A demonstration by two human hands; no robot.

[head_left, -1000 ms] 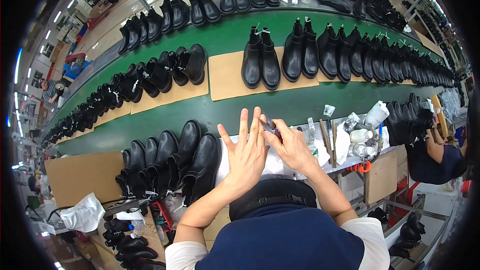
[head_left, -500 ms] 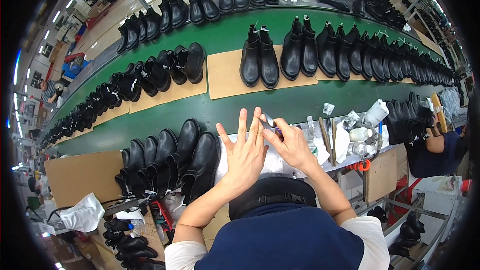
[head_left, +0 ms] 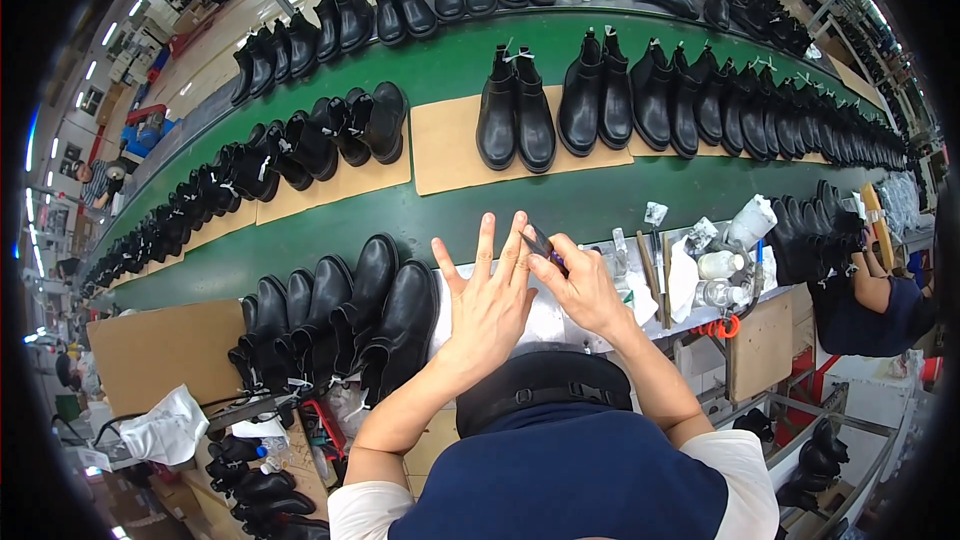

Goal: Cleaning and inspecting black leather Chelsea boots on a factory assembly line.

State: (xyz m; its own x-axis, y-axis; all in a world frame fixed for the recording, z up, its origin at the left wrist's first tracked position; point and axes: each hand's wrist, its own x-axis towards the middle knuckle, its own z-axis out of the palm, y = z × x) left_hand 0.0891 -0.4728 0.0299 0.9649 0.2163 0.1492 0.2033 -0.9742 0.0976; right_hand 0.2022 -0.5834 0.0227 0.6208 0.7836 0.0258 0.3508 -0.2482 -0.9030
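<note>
My left hand [head_left: 487,308] is held up over the near edge of the bench with its fingers spread, holding nothing. Close by its fingertips, my right hand [head_left: 592,290] grips a small pointed blade with a purple handle [head_left: 539,241]. The blade's tip is at the outstretched fingers; whether it touches them I cannot tell. To the left of my hands, several black ankle boots [head_left: 408,315] lie together at the bench's near side. Under my hands is a pale metal work surface [head_left: 447,328].
Rows of black boots stand on brown cardboard [head_left: 445,145] along the green conveyor [head_left: 420,220]. Right of my hands are a white cloth [head_left: 683,285], small jars [head_left: 720,265] and thin sticks. A co-worker [head_left: 890,310] is at the right; another person's hands show across the belt.
The blade has turned slightly in my right hand and now looks dark instead of shiny. Both hands stay almost in the same place.
</note>
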